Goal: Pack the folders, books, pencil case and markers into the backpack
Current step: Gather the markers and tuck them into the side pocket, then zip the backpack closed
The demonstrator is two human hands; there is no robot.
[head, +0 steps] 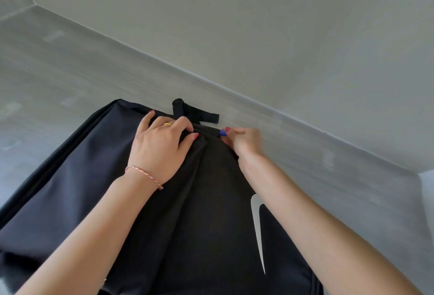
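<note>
The backpack lies flat on the grey surface, filling the space under both forearms, its top handle just beyond the fingertips. The left hand is spread over the fabric near the top, fingers curled and pinching a fold. The right hand, just beside it toward the wall, is closed on a small blue piece, probably a zipper pull or a marker cap; I cannot tell which. If it is the zipper, the step goes best with the left hand keeping the cloth taut and flat while the right draws steadily along the seam, without snagging the fold. No folders, books, pencil case or markers show; whether they are inside is hidden, and the bag's lower end is cut off.
</note>
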